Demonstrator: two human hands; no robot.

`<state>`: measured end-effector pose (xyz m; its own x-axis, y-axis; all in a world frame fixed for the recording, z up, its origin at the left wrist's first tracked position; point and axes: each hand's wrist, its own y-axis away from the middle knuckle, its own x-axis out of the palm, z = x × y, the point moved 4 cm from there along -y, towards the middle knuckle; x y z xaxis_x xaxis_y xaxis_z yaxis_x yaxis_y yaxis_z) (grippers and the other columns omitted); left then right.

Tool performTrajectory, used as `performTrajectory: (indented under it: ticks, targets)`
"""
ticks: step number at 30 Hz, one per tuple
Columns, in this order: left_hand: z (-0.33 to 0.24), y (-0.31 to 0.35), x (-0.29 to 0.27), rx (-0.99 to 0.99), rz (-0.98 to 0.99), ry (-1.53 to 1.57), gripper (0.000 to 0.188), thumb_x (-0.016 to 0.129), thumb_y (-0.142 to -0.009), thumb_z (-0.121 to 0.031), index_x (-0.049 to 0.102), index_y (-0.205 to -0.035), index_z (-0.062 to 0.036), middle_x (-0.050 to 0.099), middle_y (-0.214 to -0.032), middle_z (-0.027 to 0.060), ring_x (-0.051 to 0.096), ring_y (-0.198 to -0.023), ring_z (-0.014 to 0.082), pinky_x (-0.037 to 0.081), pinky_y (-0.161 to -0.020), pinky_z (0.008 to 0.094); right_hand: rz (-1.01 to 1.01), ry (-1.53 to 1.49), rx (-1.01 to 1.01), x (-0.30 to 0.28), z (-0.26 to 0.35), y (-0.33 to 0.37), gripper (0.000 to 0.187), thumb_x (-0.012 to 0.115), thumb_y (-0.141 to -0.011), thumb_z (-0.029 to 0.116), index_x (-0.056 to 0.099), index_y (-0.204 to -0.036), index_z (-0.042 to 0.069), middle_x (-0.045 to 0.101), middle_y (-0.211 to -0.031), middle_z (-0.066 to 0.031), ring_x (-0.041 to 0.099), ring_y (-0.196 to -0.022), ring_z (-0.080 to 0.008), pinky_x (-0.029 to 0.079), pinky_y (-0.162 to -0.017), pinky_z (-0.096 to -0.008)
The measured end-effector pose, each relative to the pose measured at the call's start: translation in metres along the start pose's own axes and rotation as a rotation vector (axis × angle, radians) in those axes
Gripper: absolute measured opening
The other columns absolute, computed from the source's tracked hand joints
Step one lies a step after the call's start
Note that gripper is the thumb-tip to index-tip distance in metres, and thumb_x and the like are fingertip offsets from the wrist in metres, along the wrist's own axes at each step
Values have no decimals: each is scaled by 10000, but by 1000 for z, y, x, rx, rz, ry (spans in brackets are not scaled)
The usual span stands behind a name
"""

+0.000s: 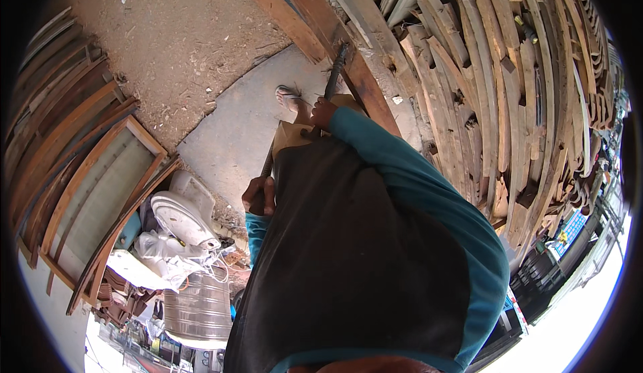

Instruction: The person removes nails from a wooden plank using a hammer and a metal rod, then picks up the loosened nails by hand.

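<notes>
My right hand (323, 113) is closed round a dark, ribbed metal bar (337, 69). The bar slants up and away from it, and its far end meets a reddish-brown wooden beam (365, 86) on the ground. Lower and to the left, my left hand (259, 195) is closed beside my dark shirt front, with a thin ribbed metal rod (268, 164) rising from it. My body hides whether rod and bar are one piece. Between the hands, a small dark hooked piece (310, 133) shows against my tan shorts (291, 135).
Stacked timber (495, 105) fills the right side. Wooden frames (100, 192) lean at the left. Nearer are a white toilet (181, 212), plastic bags (161, 252) and a ribbed metal tank (197, 309). My sandaled foot (289, 97) is on a concrete slab (234, 115), with littered dirt (181, 44) beyond.
</notes>
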<state>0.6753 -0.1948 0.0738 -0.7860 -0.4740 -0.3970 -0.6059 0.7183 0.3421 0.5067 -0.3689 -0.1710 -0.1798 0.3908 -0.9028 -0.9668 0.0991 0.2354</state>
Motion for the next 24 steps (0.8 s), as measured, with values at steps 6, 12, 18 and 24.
performTrajectory:
  ticks: [6, 12, 18, 24]
  targets:
    - [5, 1, 11, -122, 32, 14, 201, 669, -960, -134, 604, -802, -28, 574, -689, -5, 459, -640, 64, 406, -596, 279, -320, -197, 149, -82, -16, -8, 287, 774, -665, 224, 670, -928, 178, 631, -883, -53, 602, -945, -284, 424, -933, -449]
    - [34, 18, 4, -30, -65, 14, 210, 684, -957, -138, 650, -766, -59, 579, -642, -24, 449, -537, 33, 350, -521, 230, -439, -335, 247, -125, -38, -5, 454, 845, -596, 219, 703, -1026, 185, 620, -949, -52, 573, -972, -305, 389, -973, -477]
    - [80, 26, -11, -140, 80, 64, 209, 652, -969, -192, 639, -826, -39, 591, -715, 18, 470, -639, 93, 421, -610, 303, -547, -391, 254, -106, -27, -26, 296, 818, -646, 195, 680, -904, 148, 612, -908, -57, 562, -949, -308, 384, -937, -486]
    - [32, 1, 13, -201, -26, -49, 253, 645, -970, -183, 591, -772, -37, 584, -713, 33, 474, -653, 108, 424, -623, 302, -661, -527, 356, -137, -56, -4, 538, 865, -462, 142, 632, -947, 148, 602, -902, -60, 553, -934, -317, 392, -893, -460]
